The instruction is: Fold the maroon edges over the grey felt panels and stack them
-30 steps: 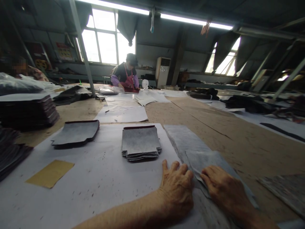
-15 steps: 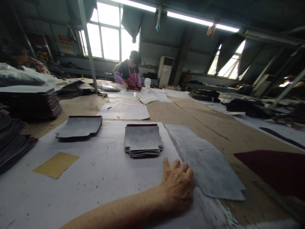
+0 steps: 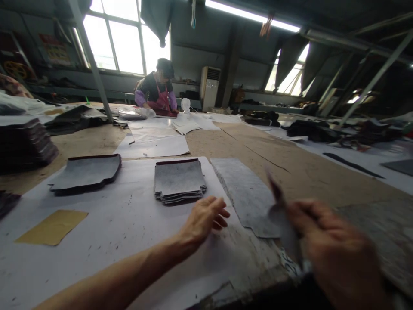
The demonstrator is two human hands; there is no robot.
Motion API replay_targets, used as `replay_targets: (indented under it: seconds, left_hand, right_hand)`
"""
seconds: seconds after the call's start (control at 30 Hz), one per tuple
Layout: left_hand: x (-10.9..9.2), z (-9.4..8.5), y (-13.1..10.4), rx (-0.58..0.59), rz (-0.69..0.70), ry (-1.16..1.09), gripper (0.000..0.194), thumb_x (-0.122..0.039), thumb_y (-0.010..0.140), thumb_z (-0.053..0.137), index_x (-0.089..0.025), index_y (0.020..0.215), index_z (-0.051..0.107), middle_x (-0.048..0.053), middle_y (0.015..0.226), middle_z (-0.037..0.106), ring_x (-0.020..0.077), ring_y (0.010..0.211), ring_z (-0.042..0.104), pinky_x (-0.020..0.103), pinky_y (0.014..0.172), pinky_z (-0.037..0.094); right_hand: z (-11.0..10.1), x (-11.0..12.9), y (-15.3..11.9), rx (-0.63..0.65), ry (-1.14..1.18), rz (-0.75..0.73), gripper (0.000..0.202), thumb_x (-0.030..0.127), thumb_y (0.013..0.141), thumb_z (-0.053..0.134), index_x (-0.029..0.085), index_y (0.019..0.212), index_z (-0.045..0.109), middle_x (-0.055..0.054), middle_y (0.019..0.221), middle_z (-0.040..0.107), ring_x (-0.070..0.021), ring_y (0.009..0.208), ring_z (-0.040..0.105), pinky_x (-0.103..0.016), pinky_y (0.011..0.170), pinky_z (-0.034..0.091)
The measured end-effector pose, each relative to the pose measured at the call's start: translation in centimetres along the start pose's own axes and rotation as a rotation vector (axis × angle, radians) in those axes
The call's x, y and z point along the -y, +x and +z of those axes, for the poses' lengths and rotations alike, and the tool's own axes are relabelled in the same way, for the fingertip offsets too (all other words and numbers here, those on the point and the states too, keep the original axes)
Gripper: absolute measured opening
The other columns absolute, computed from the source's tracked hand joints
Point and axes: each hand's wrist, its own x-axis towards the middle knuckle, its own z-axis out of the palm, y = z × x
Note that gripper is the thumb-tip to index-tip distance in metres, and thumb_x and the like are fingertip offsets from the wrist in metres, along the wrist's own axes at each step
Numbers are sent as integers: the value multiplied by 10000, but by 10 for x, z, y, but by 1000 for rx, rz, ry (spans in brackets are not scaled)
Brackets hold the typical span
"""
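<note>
My left hand [image 3: 204, 219] is raised a little over the white sheet [image 3: 129, 254], its fingers half curled and apart, with nothing in them. Just beyond it lies a stack of cut pieces [image 3: 179, 178], grey on top with a dark red edge. At the right, my right hand [image 3: 342, 245] is closed on a grey and dark red cut piece [image 3: 287, 232], which is blurred by motion. Under and behind that piece, larger grey sheets [image 3: 245, 189] lie in a fanned pile, partly covered by it.
Another cut stack [image 3: 87, 172] and a tan card [image 3: 53, 226] lie on the left. Taller dark stacks [image 3: 27, 144] stand at the table's left side. Across the table [image 3: 245, 146], a person in a pink apron [image 3: 159, 97] leans over work beside a white fan [image 3: 186, 105].
My right hand has come into view holding the cut piece. My left hand has lifted off the grey sheets' edge and moved left. The dark red sheet at the right is gone from view.
</note>
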Motion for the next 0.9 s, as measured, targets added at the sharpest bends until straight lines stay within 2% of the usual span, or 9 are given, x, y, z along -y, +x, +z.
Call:
replay_targets:
  seconds: [0.07, 0.13, 0.27, 0.37, 0.47, 0.57, 0.67, 0.8, 0.9]
  left_hand:
    - [-3, -26, -12, 70, -147, -171, 644, -549, 851, 59, -91, 919, 507, 127, 813, 622, 177, 626, 594, 326, 586, 495]
    - [-3, -52, -27, 38, -373, -439, 642, -665, 793, 242, -97, 801, 543, 88, 683, 606, 153, 550, 558, 281, 548, 462]
    - [8, -87, -61, -65, -528, -399, 337, -394, 608, 671, -93, 739, 597, 53, 631, 621, 146, 564, 564, 220, 535, 411]
    - [19, -99, -80, -34, -550, -231, 321, -209, 551, 654, -95, 850, 629, 47, 668, 648, 155, 582, 576, 225, 543, 406]
    - [23, -109, -85, 4, -517, -37, 364, -198, 583, 571, -114, 933, 626, 35, 709, 655, 173, 626, 590, 246, 560, 416]
    - [18, -118, -79, 88, -481, 187, 384, -168, 582, 496, -140, 941, 631, 32, 756, 662, 206, 696, 609, 265, 568, 424]
    - [11, -119, -69, 136, -414, 443, 359, -139, 581, 465, -180, 891, 641, 12, 759, 659, 195, 698, 604, 263, 563, 419]
    - [5, -106, -57, 114, -307, 747, 264, -151, 604, 501, -211, 812, 651, -8, 692, 635, 177, 666, 570, 272, 572, 406]
    - [7, -93, -51, 59, -224, 789, 221, -168, 617, 542, -221, 798, 658, -13, 705, 632, 171, 685, 557, 285, 612, 415]
  right_hand:
    - [43, 32, -34, 51, 91, -241, 193, 358, 845, 446, 250, 705, 522, -17, 631, 565, -166, 569, 518, -272, 485, 375]
    - [87, 59, -67, 89, 203, -428, 190, 234, 850, 385, 224, 693, 491, -31, 642, 539, -166, 605, 516, -293, 531, 379]
    - [144, 83, -114, 57, 301, -593, 193, 92, 753, 366, 202, 610, 431, -22, 531, 458, -160, 507, 436, -316, 446, 259]
    - [146, 78, -113, 45, 349, -685, 226, 66, 740, 335, 189, 690, 517, -29, 561, 502, -161, 514, 431, -314, 445, 274]
    - [125, 64, -83, 188, 218, -763, 281, 106, 781, 360, 153, 935, 590, -81, 803, 595, -197, 701, 498, -323, 575, 390]
    - [108, 54, -58, 312, -11, -716, 207, 67, 779, 429, 147, 851, 607, -77, 814, 582, -205, 772, 489, -321, 652, 402]
    - [109, 51, -62, 360, -48, -747, 193, 71, 787, 424, 134, 762, 605, -76, 770, 559, -192, 719, 470, -309, 614, 393]
    - [123, 52, -86, 155, -25, -869, 328, 119, 827, 320, 66, 844, 643, -120, 773, 575, -213, 677, 456, -339, 555, 381]
    - [133, 51, -97, 12, -44, -856, 378, 68, 811, 277, 34, 849, 652, -146, 826, 597, -233, 723, 472, -365, 596, 389]
